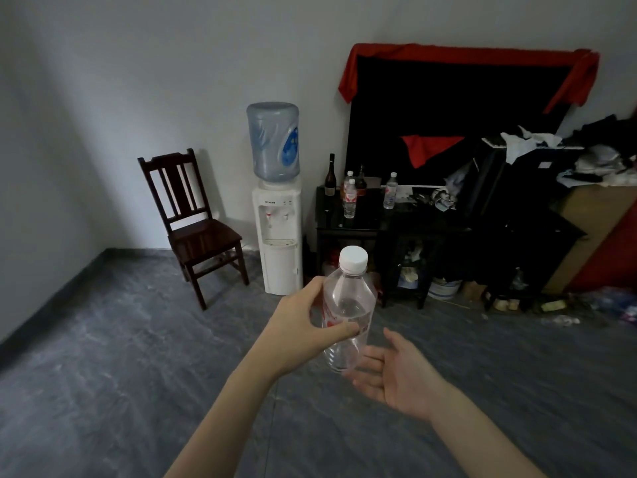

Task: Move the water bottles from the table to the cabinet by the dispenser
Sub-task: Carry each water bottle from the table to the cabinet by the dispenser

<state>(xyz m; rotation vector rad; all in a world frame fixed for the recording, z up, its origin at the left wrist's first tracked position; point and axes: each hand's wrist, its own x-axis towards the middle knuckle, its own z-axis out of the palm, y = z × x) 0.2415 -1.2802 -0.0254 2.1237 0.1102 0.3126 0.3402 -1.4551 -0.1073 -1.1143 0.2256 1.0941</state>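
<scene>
My left hand [303, 326] grips a clear water bottle [348, 305] with a white cap and a red label, held upright in front of me. My right hand [396, 374] is open, palm up, with its fingertips under the bottle's base. Ahead stands a black cabinet [358, 225] to the right of a white water dispenser [277, 236]. On its top stand three water bottles: two close together at the left [350, 200] and one farther right [390, 191].
A dark wooden chair [193, 222] stands left of the dispenser by the wall. A dark glass bottle [330, 177] is on the cabinet's back left. Clutter, a red cloth over a black panel [448, 108] and boxes fill the right side. Grey floor lies between me and the cabinet.
</scene>
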